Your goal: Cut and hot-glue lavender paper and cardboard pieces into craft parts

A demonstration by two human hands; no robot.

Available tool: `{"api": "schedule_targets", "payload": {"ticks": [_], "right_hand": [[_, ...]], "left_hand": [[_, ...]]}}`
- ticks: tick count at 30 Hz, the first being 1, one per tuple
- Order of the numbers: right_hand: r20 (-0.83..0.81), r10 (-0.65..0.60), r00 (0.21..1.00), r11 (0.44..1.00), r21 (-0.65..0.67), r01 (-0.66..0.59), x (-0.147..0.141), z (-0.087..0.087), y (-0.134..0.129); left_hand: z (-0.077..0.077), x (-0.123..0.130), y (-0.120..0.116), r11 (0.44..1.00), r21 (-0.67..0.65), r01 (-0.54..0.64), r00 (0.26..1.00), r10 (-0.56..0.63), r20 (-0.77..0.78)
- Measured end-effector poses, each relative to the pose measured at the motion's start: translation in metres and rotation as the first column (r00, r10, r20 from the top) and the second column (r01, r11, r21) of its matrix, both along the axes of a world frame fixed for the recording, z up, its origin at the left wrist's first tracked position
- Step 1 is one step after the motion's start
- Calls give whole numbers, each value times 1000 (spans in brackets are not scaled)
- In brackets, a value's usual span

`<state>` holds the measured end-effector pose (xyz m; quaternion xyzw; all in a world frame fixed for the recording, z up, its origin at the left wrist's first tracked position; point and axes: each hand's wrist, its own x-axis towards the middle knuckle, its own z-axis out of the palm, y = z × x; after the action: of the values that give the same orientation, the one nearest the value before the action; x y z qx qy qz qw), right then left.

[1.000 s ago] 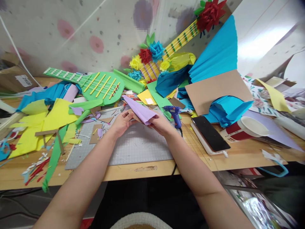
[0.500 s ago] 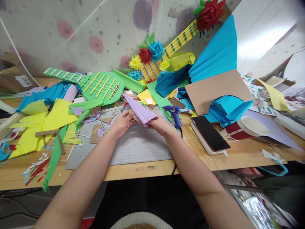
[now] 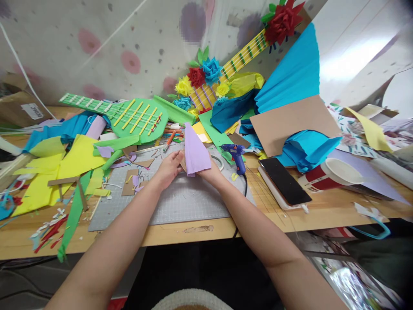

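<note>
A strip of purple crepe paper (image 3: 196,151) stands up between my hands, with a brown cardboard edge showing at its left side. My left hand (image 3: 170,168) pinches that cardboard edge from the left. My right hand (image 3: 211,172) holds the paper from the right, its fingers mostly hidden behind it. Both hands are over the grey cutting mat (image 3: 193,206). Just right of my right hand lies a white ring of tape (image 3: 219,162), and farther right is a blue glue gun (image 3: 238,156).
Behind the mat lie a green paper guitar (image 3: 138,118) and a yellow one (image 3: 238,64) with paper flowers. Yellow paper (image 3: 79,157) covers the left side. A black phone (image 3: 285,181) and a paper cup (image 3: 332,174) stand at right.
The purple paper has turned from a slant to nearly upright, its tip swinging right. My right hand has moved slightly left and down, and the tape ring now shows.
</note>
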<state>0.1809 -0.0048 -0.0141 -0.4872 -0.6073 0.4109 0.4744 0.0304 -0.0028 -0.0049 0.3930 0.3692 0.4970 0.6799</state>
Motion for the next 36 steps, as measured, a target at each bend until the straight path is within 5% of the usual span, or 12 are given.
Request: {"api": "schedule_targets", "payload": {"ticks": [5,9,17,24,26,30,36], "right_hand": [[292,-103,951,988,144,63,4,1,-3],[441,-48,896,996,84,12,2,5,-3],[550,-138,823,984,169,52,-1,8,-6],[225,-187,956,972,184,146,1,2,2],[28,-195,980,979,69,193,0,-1,5],[-308,-136,942,980,-179,83,-3,-6,9],[-341,-211,916,973,-165,162,-1,-2,8]], "left_hand": [[-5,5,-3,995,98,18,997,-11,-76],[-7,7,-6,989,136,62,987,-41,-155],[1,6,-12,972,199,128,957,-68,-283],[-8,6,-2,994,72,-86,960,102,-262],[-10,5,-1,991,74,-113,960,128,-248],[-7,5,-3,989,53,-138,967,146,-211],[1,6,-5,983,-24,-185,961,175,-213]]}}
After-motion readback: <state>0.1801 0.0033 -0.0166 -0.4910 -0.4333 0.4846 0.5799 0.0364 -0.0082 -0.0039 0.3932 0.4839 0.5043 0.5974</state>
